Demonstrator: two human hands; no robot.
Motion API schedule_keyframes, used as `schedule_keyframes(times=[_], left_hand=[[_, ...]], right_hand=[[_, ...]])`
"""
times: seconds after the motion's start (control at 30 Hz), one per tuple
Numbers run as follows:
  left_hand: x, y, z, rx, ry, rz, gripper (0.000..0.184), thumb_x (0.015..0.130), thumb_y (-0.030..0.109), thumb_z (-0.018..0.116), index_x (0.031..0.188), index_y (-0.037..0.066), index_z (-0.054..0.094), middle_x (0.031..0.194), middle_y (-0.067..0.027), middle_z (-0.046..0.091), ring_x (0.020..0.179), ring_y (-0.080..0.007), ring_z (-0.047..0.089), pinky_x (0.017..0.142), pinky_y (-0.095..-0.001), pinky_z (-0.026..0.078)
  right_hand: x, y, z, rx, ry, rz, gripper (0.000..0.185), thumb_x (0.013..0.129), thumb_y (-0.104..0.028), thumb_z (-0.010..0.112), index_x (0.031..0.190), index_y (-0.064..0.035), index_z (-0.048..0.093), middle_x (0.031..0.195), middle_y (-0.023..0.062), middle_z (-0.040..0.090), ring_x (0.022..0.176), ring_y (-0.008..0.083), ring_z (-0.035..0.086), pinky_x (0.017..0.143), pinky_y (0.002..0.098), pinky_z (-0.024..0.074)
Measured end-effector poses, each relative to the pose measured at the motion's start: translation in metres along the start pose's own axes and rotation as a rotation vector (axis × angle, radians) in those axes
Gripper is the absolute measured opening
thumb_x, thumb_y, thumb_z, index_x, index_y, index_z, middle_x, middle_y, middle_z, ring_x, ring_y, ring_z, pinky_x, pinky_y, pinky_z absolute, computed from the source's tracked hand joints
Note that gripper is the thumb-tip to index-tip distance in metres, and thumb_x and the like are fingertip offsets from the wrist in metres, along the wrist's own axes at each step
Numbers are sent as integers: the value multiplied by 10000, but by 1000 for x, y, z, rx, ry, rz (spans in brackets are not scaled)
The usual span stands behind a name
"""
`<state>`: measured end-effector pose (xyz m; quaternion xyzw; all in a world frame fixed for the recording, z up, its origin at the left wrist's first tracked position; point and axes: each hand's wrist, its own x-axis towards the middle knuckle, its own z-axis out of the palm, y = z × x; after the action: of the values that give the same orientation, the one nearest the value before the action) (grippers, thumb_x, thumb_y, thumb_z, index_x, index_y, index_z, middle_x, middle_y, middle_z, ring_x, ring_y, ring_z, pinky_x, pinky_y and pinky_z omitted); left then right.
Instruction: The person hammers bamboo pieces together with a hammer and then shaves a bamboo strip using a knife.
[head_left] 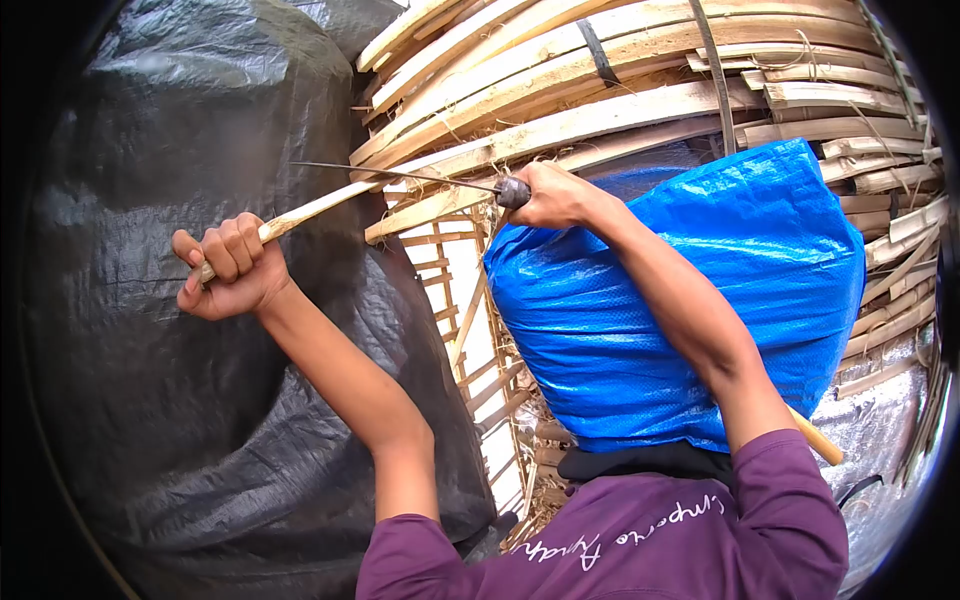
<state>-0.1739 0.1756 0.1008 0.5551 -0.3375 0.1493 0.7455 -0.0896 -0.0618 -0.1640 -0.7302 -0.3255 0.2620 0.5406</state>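
Observation:
A pale wooden stick (322,205) runs up and to the right from my left hand (232,265), whose fingers are wrapped round its lower end. My right hand (550,195) grips the dark handle of a long thin blade (430,178), which points left. The blade crosses the stick near the edge of the black sheet; whether the two touch I cannot tell. Below my right arm, a blue plastic sheet (640,300) covers my lap.
Black plastic sheeting (150,350) fills the left side. Split bamboo strips (600,60) are stacked across the top and right, with a dark strap (718,75) over them. A slatted bamboo frame (450,290) stands in the middle. A yellowish rod (818,438) pokes out at the lower right.

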Motion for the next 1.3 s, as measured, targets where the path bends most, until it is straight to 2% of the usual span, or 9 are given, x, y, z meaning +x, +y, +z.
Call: schedule_keyframes(times=[0.03,0.07,0.2,0.3,0.6,0.83,1.03,1.17,1.3], left_hand=[[-1,1,-1,11,-8,-12,151,766,228,496,810,83,502,403,54,291,339,-40,161,393,-242,148],[-3,2,-3,10,1,-6,156,761,227,497,814,80,507,403,52,290,339,-42,159,397,-244,144],[-8,3,0,4,78,9,124,729,209,528,773,102,486,395,70,285,356,-33,147,402,-237,129],[-1,1,-2,14,73,7,121,734,211,529,771,106,483,395,73,291,352,-29,159,404,-236,131],[7,-2,-5,-21,-4,-2,154,756,226,509,800,78,502,403,55,287,347,-38,150,385,-241,138],[-1,4,-11,19,90,-6,113,722,214,534,753,116,488,395,78,291,359,-28,154,408,-227,136],[7,1,-14,14,93,-4,116,721,219,535,752,118,488,398,79,292,357,-31,157,413,-232,139],[8,4,-20,-10,68,-28,127,710,222,531,760,110,502,401,80,297,360,-36,156,419,-230,153],[3,6,-20,31,130,-16,145,703,220,523,784,99,519,404,80,288,364,-35,157,422,-223,169]], right_hand=[[2,-2,-1,6,-35,49,283,683,-247,668,822,-1,659,779,242,671,748,331,674,700,428,511],[5,12,6,56,41,45,224,677,-211,684,693,-14,580,621,109,601,591,188,559,586,373,470],[2,67,-1,-19,74,382,299,673,-269,705,817,-7,686,729,166,670,692,222,644,654,365,506],[3,74,-1,-54,113,297,390,651,-363,728,853,-29,719,800,188,689,743,266,674,694,369,530],[4,20,1,-2,22,58,310,687,-268,679,786,24,648,730,237,652,719,321,663,703,418,508],[-3,85,5,41,85,461,366,666,-301,723,864,6,696,838,207,692,788,258,677,722,368,511],[-9,68,-2,-51,142,329,342,658,-290,710,815,13,684,733,176,667,656,233,639,638,372,501],[-2,35,-1,-41,33,109,303,677,-279,659,800,-2,652,752,207,665,709,290,647,708,411,511],[2,50,19,-5,77,221,281,688,-267,667,824,-22,683,809,218,684,788,316,680,738,413,517]])
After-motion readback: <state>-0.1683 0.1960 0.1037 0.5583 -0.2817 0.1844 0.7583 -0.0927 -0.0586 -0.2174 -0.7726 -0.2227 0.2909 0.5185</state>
